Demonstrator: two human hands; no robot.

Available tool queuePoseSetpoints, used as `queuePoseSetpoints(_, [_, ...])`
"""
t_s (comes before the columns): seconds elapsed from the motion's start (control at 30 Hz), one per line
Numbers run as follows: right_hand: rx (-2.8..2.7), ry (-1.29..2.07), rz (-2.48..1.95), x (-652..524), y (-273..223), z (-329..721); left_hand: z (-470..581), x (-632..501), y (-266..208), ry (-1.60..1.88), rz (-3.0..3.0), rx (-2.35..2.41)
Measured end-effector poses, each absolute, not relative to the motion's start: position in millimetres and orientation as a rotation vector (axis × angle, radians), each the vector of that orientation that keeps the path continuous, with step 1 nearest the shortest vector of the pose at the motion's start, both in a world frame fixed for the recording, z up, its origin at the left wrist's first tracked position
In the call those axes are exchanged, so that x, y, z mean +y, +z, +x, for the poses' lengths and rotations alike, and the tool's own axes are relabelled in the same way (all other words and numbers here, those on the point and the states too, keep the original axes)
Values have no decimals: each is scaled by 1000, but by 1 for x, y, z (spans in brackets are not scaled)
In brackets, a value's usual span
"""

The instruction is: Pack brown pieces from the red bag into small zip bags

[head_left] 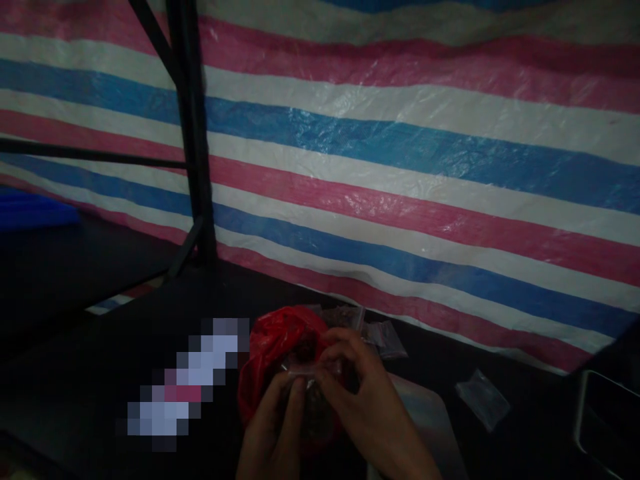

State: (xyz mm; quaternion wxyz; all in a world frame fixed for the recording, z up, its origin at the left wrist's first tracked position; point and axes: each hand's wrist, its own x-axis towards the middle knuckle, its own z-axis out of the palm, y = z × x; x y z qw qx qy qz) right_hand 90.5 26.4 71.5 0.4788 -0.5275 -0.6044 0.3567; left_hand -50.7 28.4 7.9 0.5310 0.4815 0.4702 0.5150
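Fingers (295, 402) pinch a small clear bag (313, 369) above a red bag (280, 325)

With the pinched bag as the clock's centre, the left hand (271, 423) comes in from seven o'clock and the right hand (373, 397) from four. Thumb and finger of each are closed on its top edge; the right hand's other fingers curl, partly hidden behind one another. The bag's lower part sinks into gloom between the hands, so whether it is filled or sealed cannot be told.

Crumpled red plastic rises around it from eight to one o'clock, its near side lost behind the hands. Something dark shows in its mouth, too dim to identify.

At one o'clock lies a clear packet (345, 316) with dark contents, overlapped by the right hand's fingers; at two, another packet (393, 339). A flat pale sheet (423, 403), between three and four, runs under the right forearm. Farther out toward three, a loose clear bag (483, 400) rests on the black surface (220, 447), and a pale-rimmed dark object (607, 420) is cut off by the frame. At nine, a pixelated strip (187, 380) is unreadable.
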Motion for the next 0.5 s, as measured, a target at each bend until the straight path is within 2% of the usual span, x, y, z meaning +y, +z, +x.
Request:
queuePoseSetpoints(0.27, [-1563,902,-1331,30,80,70,-71,32,1,1272,1121,1139])
queuePoseSetpoints(0.5, [-1578,1041,-1279,37,85,56,-84,33,13,1312,1088,1074])
